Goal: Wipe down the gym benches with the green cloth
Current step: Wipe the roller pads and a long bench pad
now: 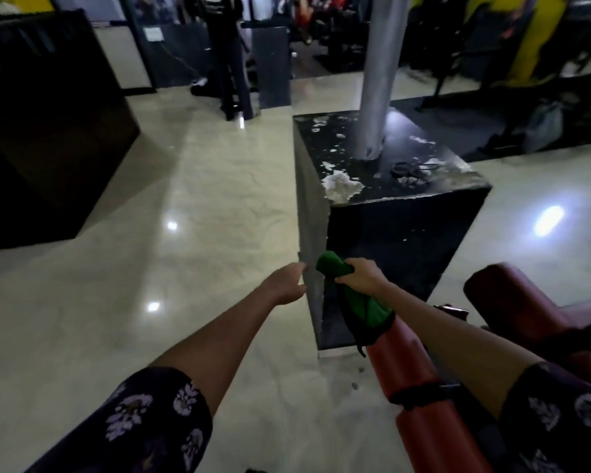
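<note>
2 hands extend forward over a glossy pale floor [202, 206]. Right hand [364, 275] is curled around a bunched green cloth [352, 295]; 1 end sticks out above the fist, the rest hangs below the wrist with a dark edge, just above the near end of a red padded gym bench [420, 387]. Left hand [285, 283] holds nothing, its fingers relaxed and reaching toward the corner of a black block [389, 233] with chipped paint on top. 1 grey pole [379, 73] rises from that block. Both forearms emerge from dark floral sleeves [157, 425]. 1 person in dark clothes [231, 56] stands in the blurred background, well apart.
</note>
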Motion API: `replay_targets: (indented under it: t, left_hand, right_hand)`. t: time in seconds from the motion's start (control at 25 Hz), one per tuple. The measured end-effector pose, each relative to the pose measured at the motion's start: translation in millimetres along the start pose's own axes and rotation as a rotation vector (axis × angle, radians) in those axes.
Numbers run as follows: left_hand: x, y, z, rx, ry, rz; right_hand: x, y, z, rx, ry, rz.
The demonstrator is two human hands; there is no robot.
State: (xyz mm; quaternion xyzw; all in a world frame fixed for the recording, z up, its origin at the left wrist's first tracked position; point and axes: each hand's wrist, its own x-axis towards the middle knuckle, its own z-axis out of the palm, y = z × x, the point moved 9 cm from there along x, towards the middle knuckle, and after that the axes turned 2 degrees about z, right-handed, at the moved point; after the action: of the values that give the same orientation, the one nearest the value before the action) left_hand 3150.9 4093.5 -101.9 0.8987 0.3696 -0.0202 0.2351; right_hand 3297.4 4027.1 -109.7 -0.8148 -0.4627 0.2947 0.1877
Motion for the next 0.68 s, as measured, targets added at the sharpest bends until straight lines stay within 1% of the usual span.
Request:
replay_targets:
  t: [0.12, 0.28, 0.4, 0.56, 0.6, 0.68]
  left_hand:
    - [49.2, 11.1, 7.3, 0.054, -0.09, 0.104]
    - [122.4, 34.7, 18.4, 0.111, -0.207, 0.305]
    - [153.2, 54.8, 29.2, 0.14, -0.288, 0.451]
    - [179.5, 71.9, 56.2, 0.185, -0.409, 0.598]
    - [181.3, 77.1, 68.4, 0.194, -0.439, 0.639]
    - [172.9, 88.1, 98.0, 0.214, -0.526, 0.728]
  right_hand:
    - [20.3, 27.5, -10.7, 0.018, 0.026, 0.124]
    - [32.7, 75.0, -38.8, 0.053, 0.174, 0.347]
    - [19.8, 104.8, -48.3, 0.088, 0.26, 0.49]
    - [-16.6, 135.1, -25.8, 0.197, 0.357, 0.696]
    - [-28.1, 144.1, -13.5, 0.221, 0.366, 0.748]
    - [-53.7, 162.9, 15.2, 0.258, 0.331, 0.856]
